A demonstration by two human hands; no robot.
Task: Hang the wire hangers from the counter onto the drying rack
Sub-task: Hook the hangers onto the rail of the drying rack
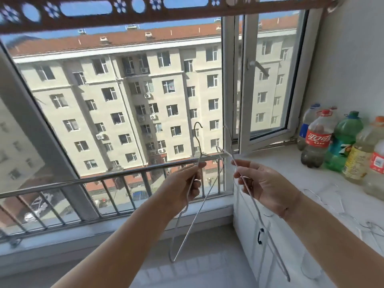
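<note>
My left hand [188,185] is shut on a thin wire hanger [194,220] whose hook points up in front of the window. My right hand [262,182] is shut on a second wire hanger [262,222] that slants down to the right past the cabinet. The two hangers meet near their tops between my hands. More wire hangers [332,201] lie on the white counter [291,169] to the right. The brown drying rack bar [128,16] with punched holes runs across the top of the view, well above both hands.
Several plastic bottles [318,142] stand on the counter by the wall. A window sash [268,80] swings inward over the counter's far end. A metal guard rail [104,179] crosses the lower window. A white cabinet door [252,231] sits under the counter.
</note>
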